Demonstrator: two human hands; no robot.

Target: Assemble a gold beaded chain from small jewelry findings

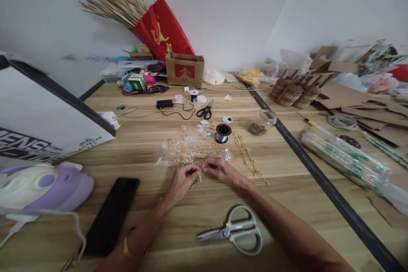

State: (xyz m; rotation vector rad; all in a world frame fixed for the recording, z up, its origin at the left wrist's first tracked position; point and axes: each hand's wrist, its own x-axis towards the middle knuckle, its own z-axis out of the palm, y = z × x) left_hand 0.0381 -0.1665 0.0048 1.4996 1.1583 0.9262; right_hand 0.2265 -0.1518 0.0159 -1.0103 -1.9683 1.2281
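My left hand (182, 182) is closed in a pinch, and thin gold-coloured beaded strands (193, 185) show just below its fingertips. Close beside it, my right hand (220, 169) is also pinched; whatever lies between its fingers is too small to make out. Right beyond both hands are small clear bags and loose gold and silver beads and findings (185, 153). A black spool of fine wire (222, 133) stands behind my right hand. To its right lies a gold chain (245, 153). Nearer me, light-handled scissors (234, 231) rest partly open on the table.
A black phone (111, 216) and a purple-white device with a cable (54, 185) lie at left, beneath a large box (47, 114). Black scissors (205, 110) and a bead jar (259, 128) are farther back. Wrapped sticks (344, 157) and cardboard (366, 106) occupy the right.
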